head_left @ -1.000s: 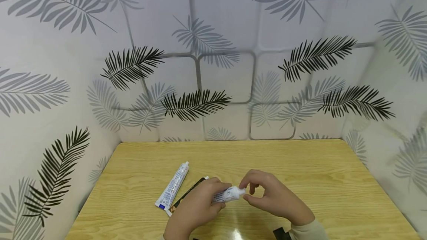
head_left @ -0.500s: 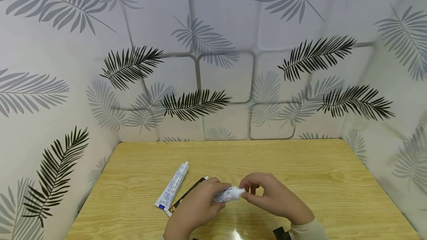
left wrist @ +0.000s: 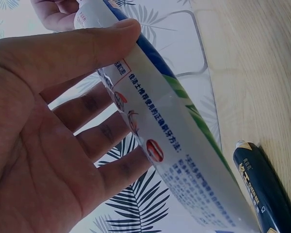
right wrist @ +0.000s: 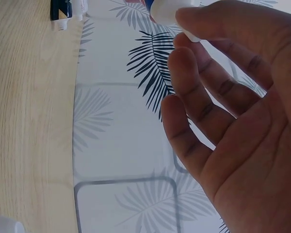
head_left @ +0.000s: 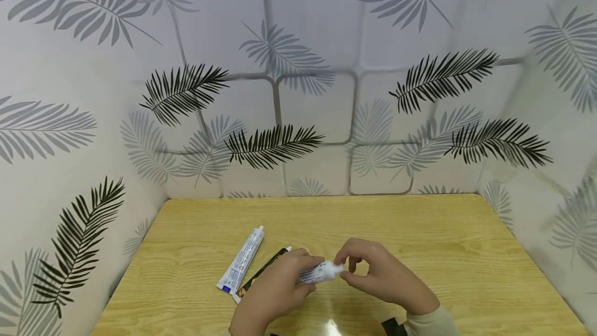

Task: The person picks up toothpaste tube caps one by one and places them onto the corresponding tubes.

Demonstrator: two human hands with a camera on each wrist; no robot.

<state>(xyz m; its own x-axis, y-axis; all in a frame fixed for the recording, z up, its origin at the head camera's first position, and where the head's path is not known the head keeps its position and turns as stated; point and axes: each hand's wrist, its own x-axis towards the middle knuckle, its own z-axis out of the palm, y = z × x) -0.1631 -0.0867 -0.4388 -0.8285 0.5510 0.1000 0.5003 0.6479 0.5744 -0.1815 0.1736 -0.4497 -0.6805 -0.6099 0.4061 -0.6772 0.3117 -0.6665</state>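
Note:
A white toothpaste tube, printed in blue and green, lies in my left hand. The left thumb presses on the tube's side, with the fingers behind it. At the tube's narrow end, my right hand pinches the small white cap between thumb and fingertips; in the head view the fingers mostly cover it. The other right fingers curl loosely. Left of my hands, a second white toothpaste tube lies on the table beside a black toothpaste tube, which my left hand partly hides in the head view.
The wooden table spreads out under and beyond my hands. Leaf-patterned wall covering borders it at the back and sides. A small white object of unclear kind shows at the lower left of the right wrist view.
My right fingers dipped slightly at the cap half a second ago and are raised again now, a small turning motion. The left hand and the tubes have stayed in place.

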